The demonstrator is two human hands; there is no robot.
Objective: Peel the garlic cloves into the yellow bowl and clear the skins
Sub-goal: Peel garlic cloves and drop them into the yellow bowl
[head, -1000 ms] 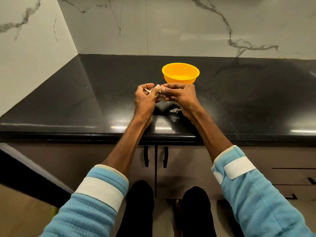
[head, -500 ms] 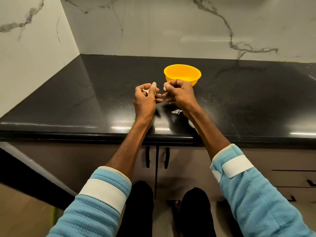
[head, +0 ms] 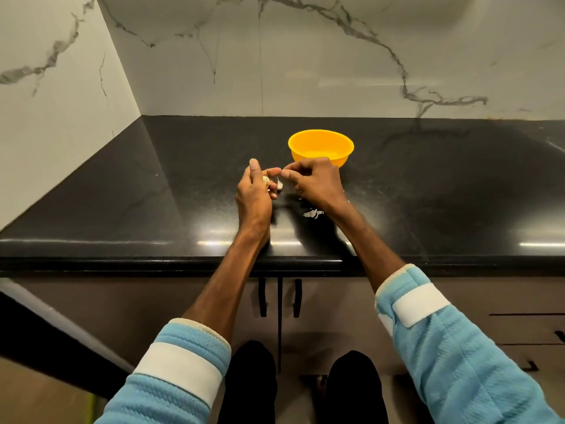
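A yellow bowl [head: 321,146] stands on the black counter [head: 153,191], just beyond my hands. My left hand [head: 255,194] holds a pale garlic clove [head: 265,180] in its curled fingers, thumb raised. A strip of white skin [head: 279,185] hangs off the clove between the hands. My right hand [head: 315,182] has its fingers curled, thumb and forefinger pinched close to the left fingertips; whether they hold the skin is unclear. A small heap of white skins [head: 312,213] lies on the counter under my right wrist.
Marble walls close off the counter at the back and on the left, forming a corner. The counter's front edge runs above cabinet doors with black handles [head: 278,296]. Drawers sit at lower right.
Both hands have moved a little nearer the counter's front edge, away from the bowl. The left thumb has lifted and a strip of skin now hangs from the clove.
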